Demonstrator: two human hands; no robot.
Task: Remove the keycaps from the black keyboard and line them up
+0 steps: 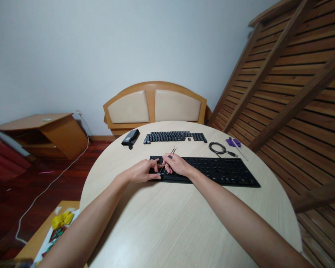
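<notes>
A black keyboard base (pixel 220 172), its top mostly stripped of keycaps, lies across the round table. My right hand (pixel 175 163) is closed around a thin wire keycap puller (pixel 174 149). Two hooked wire ends stick up above the fingers, and the lower wire loop points down at the board's left front. My left hand (pixel 145 170) rests at the left end of the keyboard base. Its thumb and fingers are bent around a small dark keycap (pixel 159 174) close to the wire loop, partly hidden by the fingers.
Behind the board, loose black keycaps (pixel 167 136) lie in keyboard order. A black pouch (pixel 130 137) is at the back left. On the right lie a coiled USB cable (pixel 218 148), a purple cloth-like item (pixel 233 142) and a thin white stick (pixel 240 149). The table (pixel 184 223) has a rounded edge.
</notes>
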